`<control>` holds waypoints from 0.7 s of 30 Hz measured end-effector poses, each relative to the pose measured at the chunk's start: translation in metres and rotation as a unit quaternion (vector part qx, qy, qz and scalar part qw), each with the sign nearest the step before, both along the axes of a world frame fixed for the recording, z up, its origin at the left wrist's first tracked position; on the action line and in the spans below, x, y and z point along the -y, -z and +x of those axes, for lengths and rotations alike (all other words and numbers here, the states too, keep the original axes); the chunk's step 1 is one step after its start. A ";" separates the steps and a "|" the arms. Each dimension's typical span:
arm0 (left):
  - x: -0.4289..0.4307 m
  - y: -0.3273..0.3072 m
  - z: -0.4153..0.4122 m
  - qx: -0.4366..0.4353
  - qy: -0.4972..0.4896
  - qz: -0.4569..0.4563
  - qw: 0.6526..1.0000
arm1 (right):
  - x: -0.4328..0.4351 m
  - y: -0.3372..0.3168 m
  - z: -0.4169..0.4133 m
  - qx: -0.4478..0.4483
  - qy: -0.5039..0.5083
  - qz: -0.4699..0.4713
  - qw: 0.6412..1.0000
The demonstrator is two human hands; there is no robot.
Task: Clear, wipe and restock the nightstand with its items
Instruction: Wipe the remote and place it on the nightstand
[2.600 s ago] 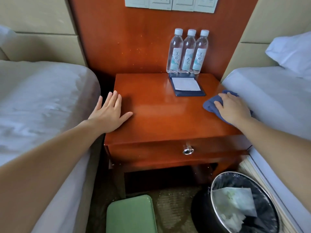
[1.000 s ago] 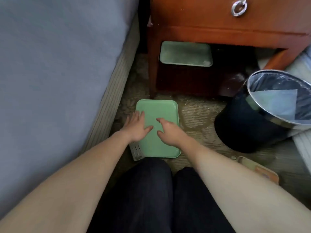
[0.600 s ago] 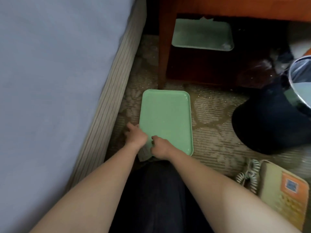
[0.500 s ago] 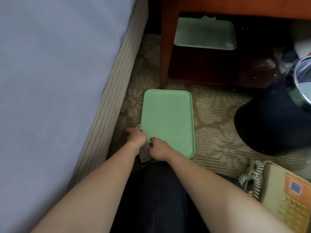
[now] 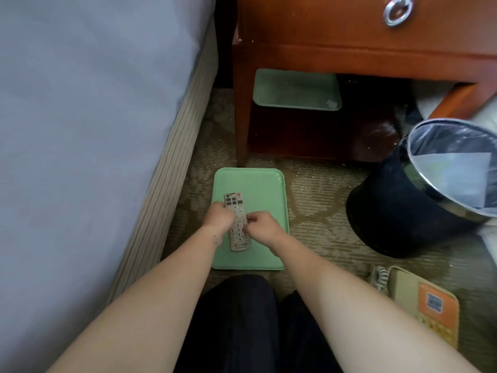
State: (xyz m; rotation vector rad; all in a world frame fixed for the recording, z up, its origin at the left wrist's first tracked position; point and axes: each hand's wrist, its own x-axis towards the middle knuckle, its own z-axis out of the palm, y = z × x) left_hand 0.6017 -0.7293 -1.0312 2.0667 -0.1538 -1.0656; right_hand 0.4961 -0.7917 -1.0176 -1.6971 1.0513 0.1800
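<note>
The left hand (image 5: 218, 217) and right hand (image 5: 263, 225) are both curling round a grey remote control (image 5: 233, 202), holding it over the green tray (image 5: 258, 184) lying on the carpet (image 5: 317, 189) just before the nightstand (image 5: 322, 36).

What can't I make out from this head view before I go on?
- Top of the nightstand: cut off by the upper edge of the head view.
- Middle of the remote: covered by the left hand and right hand; button labels too small.
- Whether the remote rests on the tray or is lifted: cannot tell.
- Bin: far side cut off by the right edge.
- Phone keypad: blurred.
</note>
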 end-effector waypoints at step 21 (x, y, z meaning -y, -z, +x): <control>0.041 -0.256 -0.059 0.022 0.120 -0.225 0.967 | 0.063 -0.215 -0.053 0.138 0.123 -0.160 0.970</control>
